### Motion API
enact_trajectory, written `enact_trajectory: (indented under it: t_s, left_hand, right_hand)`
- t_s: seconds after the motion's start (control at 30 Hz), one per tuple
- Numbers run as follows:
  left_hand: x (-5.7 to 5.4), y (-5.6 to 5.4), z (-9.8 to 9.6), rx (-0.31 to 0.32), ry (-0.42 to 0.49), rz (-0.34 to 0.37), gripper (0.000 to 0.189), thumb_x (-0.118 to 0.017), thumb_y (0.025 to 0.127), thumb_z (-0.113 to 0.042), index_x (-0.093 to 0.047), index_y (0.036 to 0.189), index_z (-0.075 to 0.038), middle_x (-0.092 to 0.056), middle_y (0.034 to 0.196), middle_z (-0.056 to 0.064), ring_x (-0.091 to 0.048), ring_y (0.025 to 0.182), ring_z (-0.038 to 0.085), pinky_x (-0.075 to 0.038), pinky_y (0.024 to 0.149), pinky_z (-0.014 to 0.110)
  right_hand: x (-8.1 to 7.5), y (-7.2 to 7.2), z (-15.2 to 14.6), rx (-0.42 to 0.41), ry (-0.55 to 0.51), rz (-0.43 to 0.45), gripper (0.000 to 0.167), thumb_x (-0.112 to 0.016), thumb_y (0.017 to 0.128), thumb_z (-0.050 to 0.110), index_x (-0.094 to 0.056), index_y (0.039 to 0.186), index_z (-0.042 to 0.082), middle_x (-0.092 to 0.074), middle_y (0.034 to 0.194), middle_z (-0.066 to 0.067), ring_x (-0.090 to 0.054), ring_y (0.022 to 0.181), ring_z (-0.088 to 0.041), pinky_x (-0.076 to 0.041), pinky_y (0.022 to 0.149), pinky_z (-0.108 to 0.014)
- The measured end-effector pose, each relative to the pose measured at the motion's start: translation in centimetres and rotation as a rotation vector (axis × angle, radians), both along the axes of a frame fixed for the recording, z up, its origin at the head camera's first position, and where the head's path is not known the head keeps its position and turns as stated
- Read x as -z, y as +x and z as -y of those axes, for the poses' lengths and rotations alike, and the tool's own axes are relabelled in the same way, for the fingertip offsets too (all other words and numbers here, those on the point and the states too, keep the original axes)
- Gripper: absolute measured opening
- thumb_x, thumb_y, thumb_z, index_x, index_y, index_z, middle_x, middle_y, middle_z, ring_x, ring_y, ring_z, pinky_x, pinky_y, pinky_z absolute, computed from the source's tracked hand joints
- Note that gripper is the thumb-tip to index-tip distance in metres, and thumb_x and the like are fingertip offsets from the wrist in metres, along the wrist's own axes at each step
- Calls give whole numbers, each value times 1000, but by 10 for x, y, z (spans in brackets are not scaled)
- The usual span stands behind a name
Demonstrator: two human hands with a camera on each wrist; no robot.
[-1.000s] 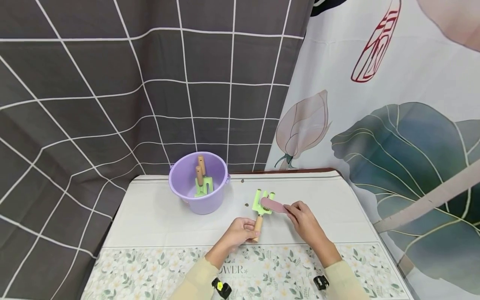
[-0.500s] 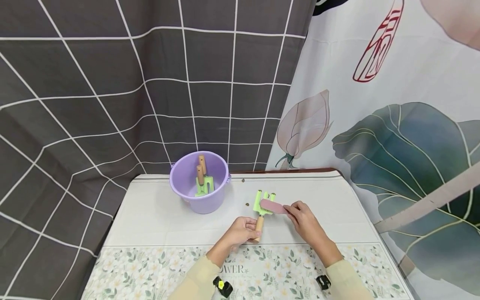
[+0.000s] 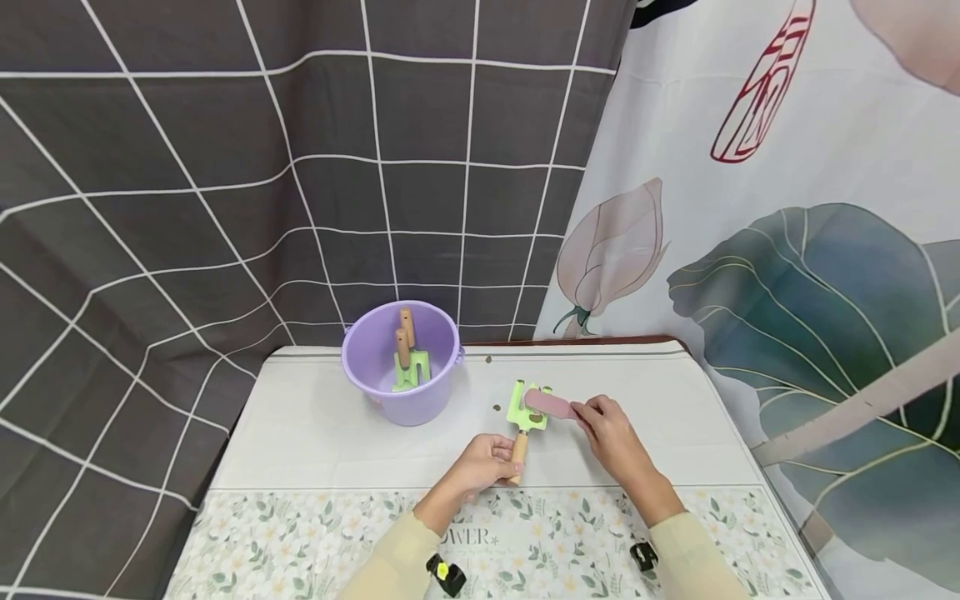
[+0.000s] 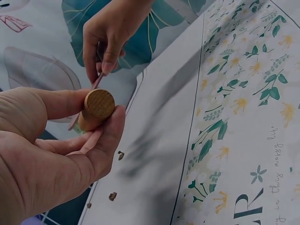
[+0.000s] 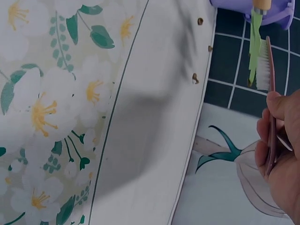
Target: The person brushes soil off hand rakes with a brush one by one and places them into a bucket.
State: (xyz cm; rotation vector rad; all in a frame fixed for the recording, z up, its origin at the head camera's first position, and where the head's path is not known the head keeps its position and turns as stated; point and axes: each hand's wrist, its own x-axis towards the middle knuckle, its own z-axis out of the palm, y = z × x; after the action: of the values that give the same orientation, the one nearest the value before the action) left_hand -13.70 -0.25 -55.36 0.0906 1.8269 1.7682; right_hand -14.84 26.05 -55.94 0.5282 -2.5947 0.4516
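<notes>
My left hand grips the wooden handle of a small green garden fork, its tines pointing away from me. In the left wrist view the round end of that handle shows between thumb and fingers. My right hand holds a pink brush across the tines from the right. White bristles face the green metal in the right wrist view. Brown dirt clings to the fork near the base of its tines.
A purple bucket stands at the back left, with green wooden-handled garden tools inside. Small brown crumbs lie on the white tablecloth between bucket and fork. Dark gridded cloth hangs behind the table.
The brush has shifted slightly toward the tine tips, and brown dirt at the fork's base now shows below it. My left hand keeps its hold on the handle, nearly still.
</notes>
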Motion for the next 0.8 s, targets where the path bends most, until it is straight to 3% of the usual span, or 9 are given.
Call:
enact_trajectory:
  t_s: [0.17, 0.5, 0.7, 0.8]
  left_hand:
    - [1, 0, 2, -2, 12, -2, 41, -69, 90, 8, -55, 127, 18, -66, 102, 16, -73, 90, 27, -65, 78, 31]
    - [1, -4, 3, -8, 14, -18, 36, -68, 91, 8, -57, 125, 16, -66, 100, 14, -70, 82, 15, -65, 77, 31]
    - [2, -3, 2, -3, 10, -30, 35, -68, 91, 8, -58, 124, 16, -67, 100, 14, -72, 84, 18, -65, 77, 32]
    - [2, -2, 2, -2, 15, -23, 35, -68, 91, 8, -58, 124, 16, -67, 99, 14, -73, 88, 26, -65, 77, 32]
  right_hand:
    - [-2, -1, -2, 19, -36, 28, 27, -77, 90, 1, -76, 116, 3, -62, 98, -10, -59, 86, -23, -56, 70, -38]
    - [-4, 7, 1, -58, -23, 69, 27, -77, 91, 4, -77, 117, 8, -61, 99, -5, -55, 86, -15, -54, 67, -30]
    - [-4, 6, 1, -65, 17, 44, 26, -78, 90, 4, -77, 116, 7, -60, 98, -6, -56, 85, -17, -55, 67, -31]
    - [-4, 4, 1, -53, 28, 30, 26, -78, 90, 4, -77, 116, 7, -60, 97, -7, -57, 85, -18, -55, 68, -33]
